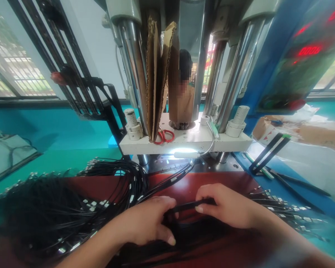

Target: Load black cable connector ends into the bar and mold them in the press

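The right hand (226,205) pinches a black strip (191,205) above the red table (231,181); the left hand (153,219) curls at the strip's other end, but its grip one cannot tell. The strip may catch in the loose cables (138,182), because these lie tangled just beside. Behind stands a lamp-lit machine (190,141), and a barred window (25,74).
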The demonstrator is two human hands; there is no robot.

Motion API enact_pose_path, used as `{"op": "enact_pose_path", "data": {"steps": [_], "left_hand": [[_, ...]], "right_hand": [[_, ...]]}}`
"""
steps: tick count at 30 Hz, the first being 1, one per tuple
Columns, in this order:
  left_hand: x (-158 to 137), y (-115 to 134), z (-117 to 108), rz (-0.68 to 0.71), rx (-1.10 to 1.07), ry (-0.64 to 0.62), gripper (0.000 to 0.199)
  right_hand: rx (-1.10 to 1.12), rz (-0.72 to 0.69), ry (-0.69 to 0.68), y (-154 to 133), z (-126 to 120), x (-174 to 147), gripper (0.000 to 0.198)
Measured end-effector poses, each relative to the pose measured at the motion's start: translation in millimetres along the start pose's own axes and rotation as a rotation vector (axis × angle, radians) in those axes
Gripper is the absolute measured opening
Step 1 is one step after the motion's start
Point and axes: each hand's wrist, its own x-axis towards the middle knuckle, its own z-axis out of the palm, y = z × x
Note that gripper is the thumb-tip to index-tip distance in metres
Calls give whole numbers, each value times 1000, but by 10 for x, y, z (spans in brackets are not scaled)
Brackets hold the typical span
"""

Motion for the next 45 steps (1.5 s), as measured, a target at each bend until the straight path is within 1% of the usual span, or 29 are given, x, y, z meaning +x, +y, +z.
{"op": "enact_pose_path", "data": {"steps": [2, 5, 14, 17, 20, 22, 25, 27, 31, 33, 38, 45], "left_hand": [[14, 0, 28, -1, 10, 27, 28], [15, 10, 34, -1, 24, 25, 20], [-9, 30, -32, 51, 11, 19, 12], [-16, 34, -45, 59, 12, 10, 12], [-27, 12, -42, 49, 28, 6, 15], [-32, -7, -33, 40, 43, 15, 19], [-35, -21, -21, 26, 54, 41, 22], [-35, -18, -15, 26, 47, 48, 21], [-25, -11, 13, 45, 19, 51, 18], [-10, -14, 37, 47, 21, 72, 19], [26, -28, 81, 31, 30, 108, 16], [42, -56, 87, 51, -63, 52, 11]], "right_hand": [[-4, 4, -4, 2, 0, -3, 12], [-10, 12, -6, 9, 1, -8, 13], [-15, -25, -21, -4, -28, -14, 15], [-12, -26, -33, 0, -47, -18, 12], [-7, 11, -62, 4, -43, -22, 16], [-21, 22, -58, 0, -32, -25, 11], [-59, -26, -17, -14, -22, -26, 4], [-77, -55, -5, -21, -25, -23, 3], [-87, -68, -14, -30, -38, -15, 3], [-92, -78, -4, -38, -39, -18, 3], [-102, -64, 10, -58, -29, -31, 5], [-123, -77, 23, -46, -31, -29, 5]]}}
